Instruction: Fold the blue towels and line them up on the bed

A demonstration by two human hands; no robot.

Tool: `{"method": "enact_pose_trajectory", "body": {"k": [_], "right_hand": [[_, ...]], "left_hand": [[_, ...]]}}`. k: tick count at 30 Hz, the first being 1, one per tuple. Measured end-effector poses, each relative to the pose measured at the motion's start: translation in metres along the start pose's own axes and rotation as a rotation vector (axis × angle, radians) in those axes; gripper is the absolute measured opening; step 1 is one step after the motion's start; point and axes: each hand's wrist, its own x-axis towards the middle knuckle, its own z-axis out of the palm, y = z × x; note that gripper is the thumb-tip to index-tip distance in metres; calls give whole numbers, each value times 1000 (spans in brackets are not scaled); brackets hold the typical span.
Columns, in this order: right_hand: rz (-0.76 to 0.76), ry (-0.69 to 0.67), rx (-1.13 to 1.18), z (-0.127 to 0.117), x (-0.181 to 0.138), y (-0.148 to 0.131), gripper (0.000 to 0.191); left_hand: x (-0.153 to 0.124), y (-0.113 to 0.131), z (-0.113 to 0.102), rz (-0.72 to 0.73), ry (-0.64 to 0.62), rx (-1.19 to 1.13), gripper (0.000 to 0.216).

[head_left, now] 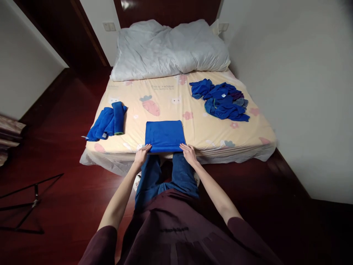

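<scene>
A blue towel (164, 135) lies flat and folded into a rectangle at the near edge of the bed (198, 132). My left hand (142, 154) pinches its near left corner. My right hand (189, 152) grips its near right corner. Both hands are closed on the cloth's front edge, with arms stretched forward over my knees.
A few rolled or folded blue towels (108, 124) lie at the bed's left side. A heap of loose blue cloths (221, 101) sits at the right. A grey duvet (169, 49) fills the head end. A black stand (27, 206) rests on the dark wood floor, left.
</scene>
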Motion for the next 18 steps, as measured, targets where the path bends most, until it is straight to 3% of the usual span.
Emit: {"method": "enact_pose_trajectory", "body": {"k": [4, 7, 13, 18], "right_hand": [[175, 107, 237, -1, 18, 9, 55], [276, 90, 402, -2, 30, 15, 52], [337, 62, 590, -6, 31, 17, 44], [416, 90, 655, -6, 26, 23, 29]], "left_hand": [[12, -6, -8, -140, 0, -132, 68], [18, -10, -12, -183, 11, -193, 62], [14, -10, -5, -163, 117, -270, 56], [12, -8, -11, -234, 133, -379, 36]]}}
